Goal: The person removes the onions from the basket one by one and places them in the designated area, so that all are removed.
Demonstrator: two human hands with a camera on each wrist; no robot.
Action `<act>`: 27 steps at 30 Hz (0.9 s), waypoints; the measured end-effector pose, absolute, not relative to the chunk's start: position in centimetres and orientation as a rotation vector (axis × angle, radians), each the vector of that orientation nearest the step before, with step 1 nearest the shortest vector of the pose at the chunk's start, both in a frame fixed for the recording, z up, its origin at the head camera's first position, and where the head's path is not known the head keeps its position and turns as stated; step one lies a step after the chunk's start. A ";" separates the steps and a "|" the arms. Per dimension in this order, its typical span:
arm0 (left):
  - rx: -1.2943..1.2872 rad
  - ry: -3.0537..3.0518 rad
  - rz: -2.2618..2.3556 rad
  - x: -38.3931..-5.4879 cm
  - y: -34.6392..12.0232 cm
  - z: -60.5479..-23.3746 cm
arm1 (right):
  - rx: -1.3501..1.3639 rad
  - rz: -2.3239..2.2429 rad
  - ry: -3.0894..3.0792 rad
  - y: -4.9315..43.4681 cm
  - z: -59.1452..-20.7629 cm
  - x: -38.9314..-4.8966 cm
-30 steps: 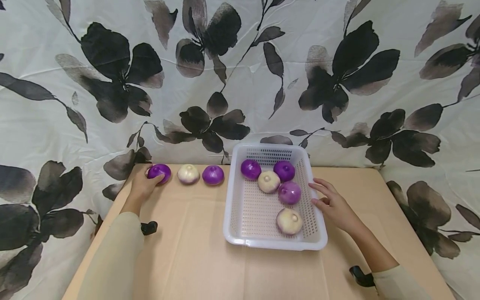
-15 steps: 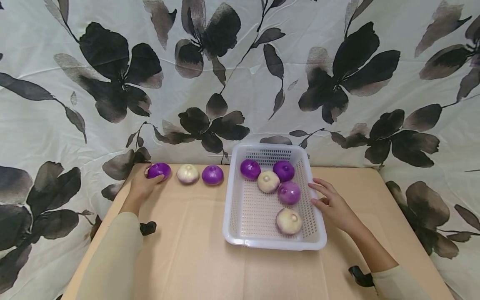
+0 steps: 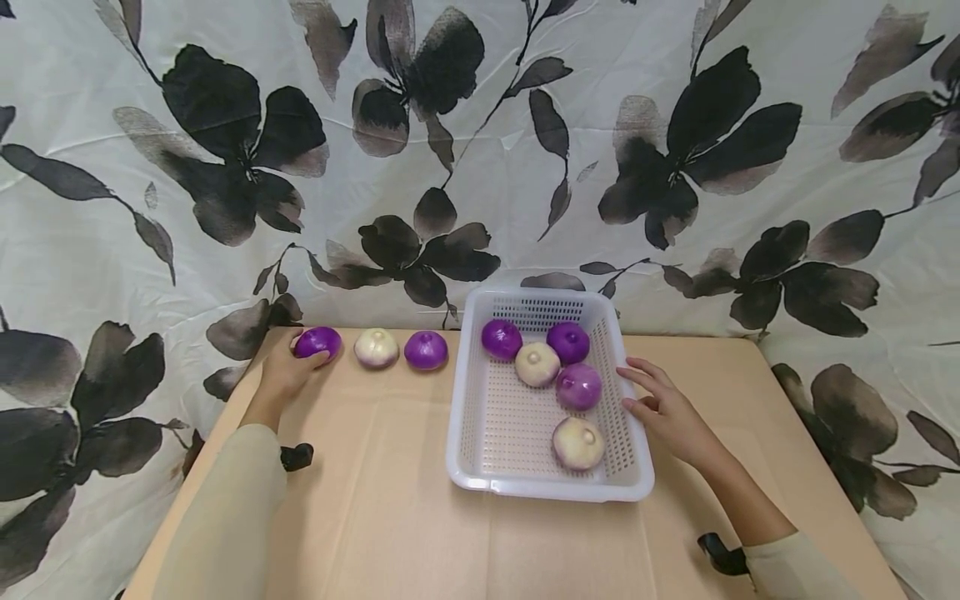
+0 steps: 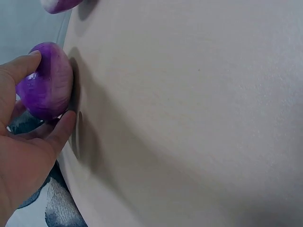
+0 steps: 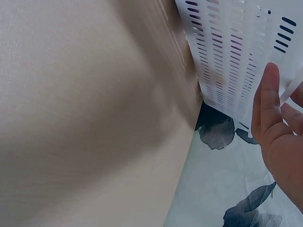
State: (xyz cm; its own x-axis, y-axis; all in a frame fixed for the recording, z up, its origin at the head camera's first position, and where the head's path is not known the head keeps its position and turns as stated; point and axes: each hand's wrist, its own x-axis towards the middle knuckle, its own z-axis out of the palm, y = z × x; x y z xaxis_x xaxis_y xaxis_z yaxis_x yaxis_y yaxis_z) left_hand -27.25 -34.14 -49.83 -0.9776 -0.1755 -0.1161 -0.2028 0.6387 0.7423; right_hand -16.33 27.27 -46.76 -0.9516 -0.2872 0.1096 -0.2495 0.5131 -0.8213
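Note:
At the table's far left, my left hand (image 3: 287, 371) grips a turnip (image 3: 318, 342) with its purple side up. Up close in the left wrist view, this turnip (image 4: 46, 82) sits between thumb and fingers, its paler underside facing the tabletop. To its right, along the back edge, lie a pale turnip (image 3: 377, 348) and a purple one (image 3: 426, 350). A white perforated plastic basket (image 3: 502, 483) stands right of centre, holding three purple and two pale turnips. My right hand (image 3: 672, 414) holds the basket's right rim, with fingers on both sides of it in the right wrist view.
The light wooden-toned table (image 3: 375, 517) ends at the back against a white cloth (image 3: 525, 208) with dark flower prints. Black wrist straps (image 3: 297, 457) show by both forearms.

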 end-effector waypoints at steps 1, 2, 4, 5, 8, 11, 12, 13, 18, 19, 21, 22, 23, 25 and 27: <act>-0.325 2.817 1.279 -27.2 -34.1 -49.9 | -0.476 -1.450 2.700 27.3 -46.8 -16.3; -0.326 2.819 1.274 -27.2 -34.2 -49.9 | -0.472 -1.448 2.702 27.3 -46.8 -16.3; -0.333 2.823 1.266 -27.1 -34.2 -49.9 | -0.467 -1.444 2.703 27.3 -46.8 -16.3; -0.337 2.821 1.275 -27.0 -34.2 -49.8 | -0.462 -1.443 2.702 27.2 -46.9 -16.3; -0.345 2.817 1.316 -26.6 -34.1 -49.5 | -0.460 -1.443 2.698 27.3 -46.9 -16.2; -0.332 2.819 1.385 -26.2 -34.0 -49.1 | -0.461 -1.440 2.698 27.3 -46.9 -16.2; -0.329 2.823 1.393 -26.1 -34.1 -49.0 | -0.463 -1.440 2.699 27.3 -46.9 -16.2; -0.326 2.830 1.394 -26.1 -34.1 -48.8 | -0.464 -1.441 2.701 27.3 -46.8 -16.2; -0.340 2.847 1.339 -25.7 -34.3 -48.3 | -0.470 -1.437 2.710 27.4 -46.7 -16.2; -0.340 2.852 1.326 -25.6 -34.3 -48.2 | -0.472 -1.434 2.710 27.4 -46.7 -16.2; -0.332 2.872 1.307 -25.5 -34.4 -48.0 | -0.472 -1.427 2.710 27.4 -46.7 -16.2; -0.325 2.885 1.304 -25.4 -34.4 -47.8 | -0.471 -1.426 2.709 27.4 -46.7 -16.2; -0.321 2.901 1.295 -25.3 -34.4 -47.6 | -0.470 -1.425 2.707 27.4 -46.8 -16.2; -0.313 2.941 1.271 -25.1 -34.2 -47.0 | -0.463 -1.425 2.704 27.4 -46.7 -16.2; -0.301 2.989 1.231 -24.9 -34.0 -46.4 | -0.458 -1.428 2.701 27.4 -46.7 -16.2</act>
